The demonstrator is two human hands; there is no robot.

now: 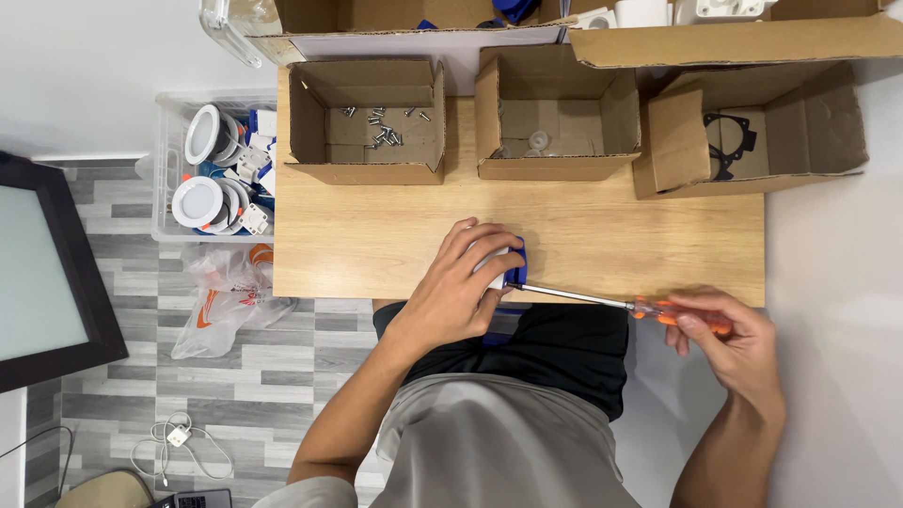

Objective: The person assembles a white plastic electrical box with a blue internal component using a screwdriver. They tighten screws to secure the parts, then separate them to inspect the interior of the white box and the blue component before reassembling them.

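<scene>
At the back of the wooden table [376, 235] we see 3 open cardboard boxes: the left box [365, 122] holds loose metal screws [381, 127], the middle box [555, 118] small clear discs, the right box [752, 132] black gaskets. Left of the table, a clear plastic bin [169, 169] holds round white lamp fittings [202, 202]. Below it, a crumpled plastic bag [226, 296] lies on the grey plank floor [141, 414].

Three boxes [555, 118] line the table's [376, 235] far edge — bin [169, 169] left.
</scene>
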